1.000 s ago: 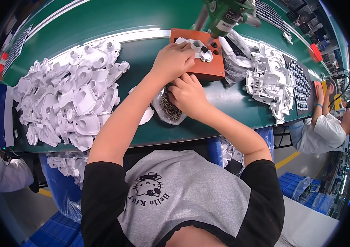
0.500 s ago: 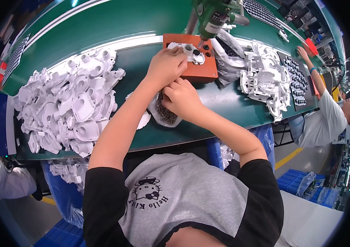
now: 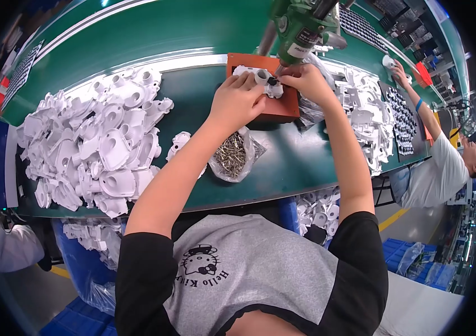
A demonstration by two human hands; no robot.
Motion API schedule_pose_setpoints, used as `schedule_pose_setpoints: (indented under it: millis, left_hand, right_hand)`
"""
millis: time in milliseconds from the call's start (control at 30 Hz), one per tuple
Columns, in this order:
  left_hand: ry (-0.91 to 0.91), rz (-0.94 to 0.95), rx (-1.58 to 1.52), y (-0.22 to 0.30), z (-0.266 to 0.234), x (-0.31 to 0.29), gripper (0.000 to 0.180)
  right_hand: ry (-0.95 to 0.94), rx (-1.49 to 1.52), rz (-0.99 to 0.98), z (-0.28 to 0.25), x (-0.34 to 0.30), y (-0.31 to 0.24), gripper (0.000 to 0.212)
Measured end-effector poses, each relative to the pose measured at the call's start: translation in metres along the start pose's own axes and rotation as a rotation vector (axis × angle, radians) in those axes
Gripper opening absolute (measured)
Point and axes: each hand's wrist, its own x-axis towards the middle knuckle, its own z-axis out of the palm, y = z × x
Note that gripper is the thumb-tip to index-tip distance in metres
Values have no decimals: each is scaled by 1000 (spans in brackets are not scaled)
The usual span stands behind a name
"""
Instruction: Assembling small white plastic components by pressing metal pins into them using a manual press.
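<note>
A white plastic housing part [image 3: 274, 89] with a round tube and a black piece sits on the orange block [image 3: 274, 109]. My left hand [image 3: 237, 102] grips the housing part from its left side, fingers bent over its edge. At the block's right side, my right hand [image 3: 310, 84] has thumb and fingertips pinched together beside the tip of a green machine head [image 3: 299, 39]. Whatever lies in that pinch is too small to make out. Nearer to me, a clear plastic bag of screws [image 3: 231, 158] stands open on the green table.
Left of my arms rises a large heap of white plastic parts [image 3: 95, 140]. To the right lie more white parts [image 3: 369, 112] and a tray of black pieces [image 3: 400, 120]. A co-worker [image 3: 436, 168] reaches over the table at far right. Blue bins hang below the edge.
My right hand has left the bag of screws and moved up and right to the machine tip. My left hand stays at the housing part, slightly shifted in view.
</note>
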Motion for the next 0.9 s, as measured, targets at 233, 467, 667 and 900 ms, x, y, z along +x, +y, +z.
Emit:
schedule_pose_setpoints:
  millis: [233, 467, 667, 900]
  left_hand:
    - [40, 2, 8, 0, 2, -1, 15]
    - [5, -4, -6, 0, 1, 0, 15]
    - [19, -4, -9, 0, 3, -1, 16]
    - [-1, -48, -21, -4, 2, -5, 18]
  right_hand:
    - [-97, 213, -19, 2, 18, 19, 15]
    - [-172, 306, -21, 0, 33, 28, 18]
    - [-268, 315, -9, -2, 34, 22, 20]
    - [-245, 164, 84, -10, 38, 10, 30]
